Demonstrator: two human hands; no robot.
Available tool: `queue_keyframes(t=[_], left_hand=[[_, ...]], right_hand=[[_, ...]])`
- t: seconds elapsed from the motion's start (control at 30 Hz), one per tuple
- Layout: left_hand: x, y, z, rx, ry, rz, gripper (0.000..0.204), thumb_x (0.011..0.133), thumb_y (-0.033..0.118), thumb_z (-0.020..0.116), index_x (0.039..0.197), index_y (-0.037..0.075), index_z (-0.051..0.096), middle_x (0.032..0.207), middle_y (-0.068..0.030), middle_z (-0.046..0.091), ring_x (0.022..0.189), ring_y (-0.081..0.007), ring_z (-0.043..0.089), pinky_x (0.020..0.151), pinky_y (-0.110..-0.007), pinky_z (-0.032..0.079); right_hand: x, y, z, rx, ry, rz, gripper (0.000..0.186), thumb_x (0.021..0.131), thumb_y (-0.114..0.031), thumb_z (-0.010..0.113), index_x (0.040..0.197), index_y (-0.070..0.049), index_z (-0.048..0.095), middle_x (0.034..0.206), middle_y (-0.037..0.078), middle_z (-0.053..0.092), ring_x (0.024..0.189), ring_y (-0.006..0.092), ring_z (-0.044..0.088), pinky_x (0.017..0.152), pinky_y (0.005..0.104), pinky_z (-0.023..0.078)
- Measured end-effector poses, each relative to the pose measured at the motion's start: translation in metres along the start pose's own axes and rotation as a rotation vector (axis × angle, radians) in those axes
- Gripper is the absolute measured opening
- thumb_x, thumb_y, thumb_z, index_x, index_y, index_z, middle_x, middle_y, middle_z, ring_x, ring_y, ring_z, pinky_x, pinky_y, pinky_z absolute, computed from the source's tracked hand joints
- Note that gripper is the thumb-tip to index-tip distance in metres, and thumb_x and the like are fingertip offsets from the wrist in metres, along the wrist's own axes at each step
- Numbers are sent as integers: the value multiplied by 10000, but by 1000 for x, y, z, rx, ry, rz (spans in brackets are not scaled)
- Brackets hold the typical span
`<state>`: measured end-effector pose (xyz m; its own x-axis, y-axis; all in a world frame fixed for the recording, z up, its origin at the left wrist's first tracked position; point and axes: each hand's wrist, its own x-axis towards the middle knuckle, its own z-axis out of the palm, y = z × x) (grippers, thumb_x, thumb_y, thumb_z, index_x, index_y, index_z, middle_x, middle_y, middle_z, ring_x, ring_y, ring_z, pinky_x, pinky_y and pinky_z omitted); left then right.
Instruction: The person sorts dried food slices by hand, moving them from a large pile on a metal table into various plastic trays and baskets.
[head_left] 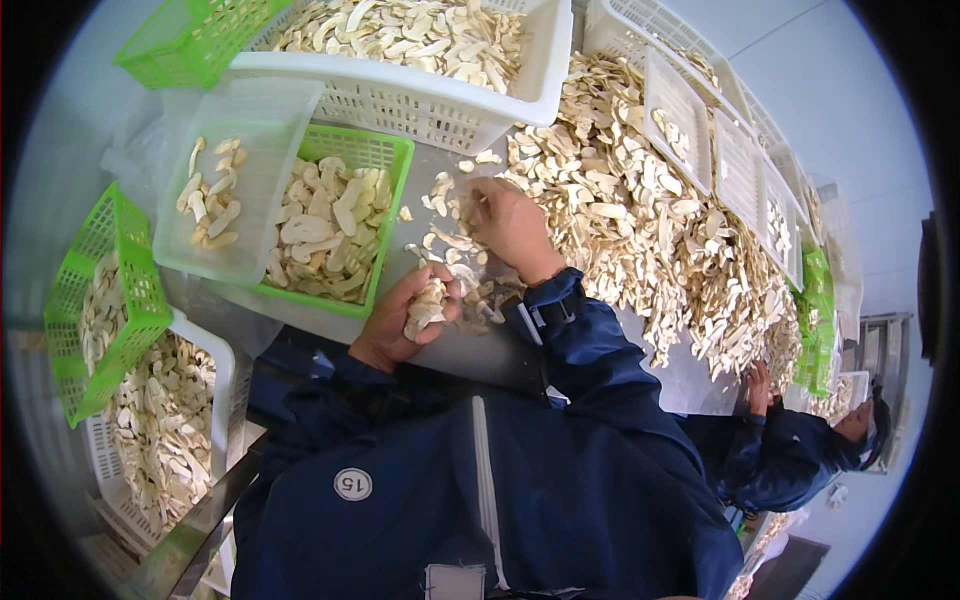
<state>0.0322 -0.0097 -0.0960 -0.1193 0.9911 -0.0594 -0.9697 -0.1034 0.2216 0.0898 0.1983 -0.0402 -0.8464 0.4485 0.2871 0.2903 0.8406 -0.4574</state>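
Note:
My left hand is closed around a small bunch of dried mushroom slices, beside the near edge of the metal table. My right hand is over the tabletop with its fingers curled down among scattered mushroom slices; whatever they pinch is hidden and slightly blurred. To the right of that hand spreads a large heap of mushroom slices. Left of my hands, a green basket holds larger pale slices, and a translucent tray with a few slices overlaps its left side.
A big white crate of slices stands at the far side. White trays line the heap's far edge. At left are a tilted green basket and a white crate of slices. A co-worker works at the right.

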Motion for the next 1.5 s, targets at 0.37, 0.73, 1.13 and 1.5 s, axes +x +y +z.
queue_keyframes(t=[0.37, 0.73, 1.13, 1.5], left_hand=[[1, 0, -3, -20, -8, 1, 289, 1036, 296, 494, 1143, 31, 537, 1058, -138, 544, 850, -226, 576, 409, -215, 456], [-1, 0, -2, -9, 14, 10, 288, 1042, 318, 488, 1161, 57, 520, 1063, -131, 546, 836, -210, 575, 407, -210, 460], [1, 2, 6, -12, 90, 45, 424, 1070, 417, 388, 1228, 49, 528, 1023, -150, 602, 797, -228, 593, 383, -226, 472], [3, 1, 1, 2, 78, 52, 396, 1062, 389, 408, 1198, 48, 557, 992, -148, 616, 766, -238, 612, 363, -231, 450]], right_hand=[[-2, -5, 12, -138, -88, -24, 178, 834, -240, 685, 949, -104, 687, 857, 129, 670, 833, 349, 651, 737, 454, 527], [-9, 9, -5, -59, -97, 24, 177, 872, -222, 672, 989, -93, 698, 912, 148, 690, 782, 358, 678, 707, 432, 539], [0, -11, -35, 835, -454, 190, 305, 972, -300, 668, 1016, 1, 680, 863, -43, 658, 737, 37, 558, 658, 238, 475], [40, 3, 26, 41, -156, 20, 353, 813, -239, 725, 1086, -29, 647, 896, 173, 708, 798, 365, 684, 728, 427, 545]])
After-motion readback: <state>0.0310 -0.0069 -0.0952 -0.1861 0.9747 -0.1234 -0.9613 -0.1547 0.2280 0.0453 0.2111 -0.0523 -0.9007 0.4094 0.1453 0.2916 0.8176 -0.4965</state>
